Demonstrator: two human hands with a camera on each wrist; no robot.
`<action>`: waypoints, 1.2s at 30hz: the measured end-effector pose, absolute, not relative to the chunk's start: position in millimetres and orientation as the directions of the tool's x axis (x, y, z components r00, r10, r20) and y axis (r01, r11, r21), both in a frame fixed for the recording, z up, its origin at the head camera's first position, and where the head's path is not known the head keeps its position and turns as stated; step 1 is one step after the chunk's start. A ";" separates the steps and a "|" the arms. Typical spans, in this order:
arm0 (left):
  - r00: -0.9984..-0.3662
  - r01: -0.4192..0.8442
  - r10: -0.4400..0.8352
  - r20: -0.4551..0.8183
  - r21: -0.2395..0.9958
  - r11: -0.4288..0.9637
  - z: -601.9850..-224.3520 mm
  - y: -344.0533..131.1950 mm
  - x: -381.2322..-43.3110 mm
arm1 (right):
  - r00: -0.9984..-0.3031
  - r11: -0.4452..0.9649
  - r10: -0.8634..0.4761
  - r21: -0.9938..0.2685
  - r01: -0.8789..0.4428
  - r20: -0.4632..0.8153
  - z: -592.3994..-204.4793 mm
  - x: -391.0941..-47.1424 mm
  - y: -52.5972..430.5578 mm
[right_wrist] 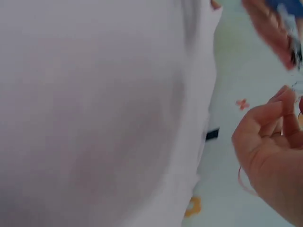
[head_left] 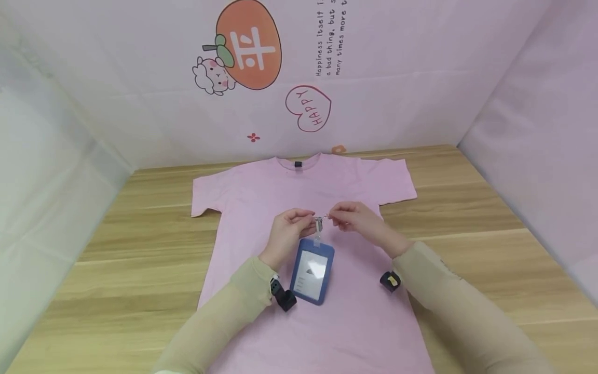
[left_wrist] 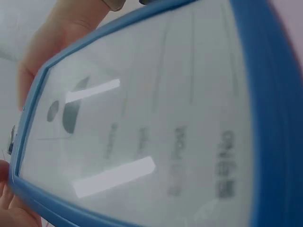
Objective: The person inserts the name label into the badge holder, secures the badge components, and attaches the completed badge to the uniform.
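Observation:
A blue badge holder (head_left: pixel 294 270) with a white card behind clear plastic hangs over the pink T-shirt (head_left: pixel 355 322) from a clear strap and metal clip (head_left: pixel 319 224). My left hand (head_left: pixel 293 231) pinches a thin silvery wire piece at the clip. On the other side, my right hand (head_left: pixel 357 221) pinches the wire piece's right end; its exact kind is too small to tell. In the left wrist view, the badge holder (left_wrist: pixel 274 94) hides part of my right hand (left_wrist: pixel 66 40). The right wrist view shows my right hand (right_wrist: pixel 270 146) with bent fingers, below my blurred left hand (right_wrist: pixel 270 33).
The T-shirt lies spread on a wood-grain table (head_left: pixel 140 275), collar toward the back wall, with a black tag (head_left: pixel 298 164) at the neck. Pale printed cloth (head_left: pixel 154 93) forms the back and side walls. Black wrist cameras (head_left: pixel 390 281) sit on both sleeves.

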State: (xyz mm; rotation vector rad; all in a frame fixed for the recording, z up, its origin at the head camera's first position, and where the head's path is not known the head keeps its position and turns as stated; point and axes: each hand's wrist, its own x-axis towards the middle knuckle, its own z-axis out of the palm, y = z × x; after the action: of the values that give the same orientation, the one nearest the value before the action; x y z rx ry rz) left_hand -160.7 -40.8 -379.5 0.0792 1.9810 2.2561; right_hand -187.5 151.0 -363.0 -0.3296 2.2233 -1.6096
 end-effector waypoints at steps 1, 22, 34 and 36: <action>-0.989 -0.086 0.132 -0.068 0.988 -0.132 -381.3 -40.4 -162.7 | -0.907 0.361 -0.382 -0.932 0.029 -0.176 -364.7 -192.1 155.0; -0.966 -0.234 0.150 -0.210 0.959 -0.162 -392.7 -36.1 -172.2 | -0.924 0.609 -0.167 -0.773 0.177 -0.343 -376.5 -243.9 184.3; -0.960 -0.270 0.127 -0.251 0.949 -0.160 -389.3 -20.7 -186.6 | -0.923 0.812 -0.226 -0.584 -0.002 -0.311 -383.0 -254.7 179.2; -0.957 -0.278 0.124 -0.261 0.948 -0.156 -389.0 -18.0 -190.7 | -0.924 0.819 -0.224 -0.573 -0.007 -0.309 -383.5 -255.8 178.5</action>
State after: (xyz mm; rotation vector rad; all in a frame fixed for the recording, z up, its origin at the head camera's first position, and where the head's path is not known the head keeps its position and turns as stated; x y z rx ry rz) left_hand -190.7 -18.0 -389.0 -0.1765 1.8447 2.1989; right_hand -255.8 178.5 -383.5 -0.1737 2.6382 -0.8291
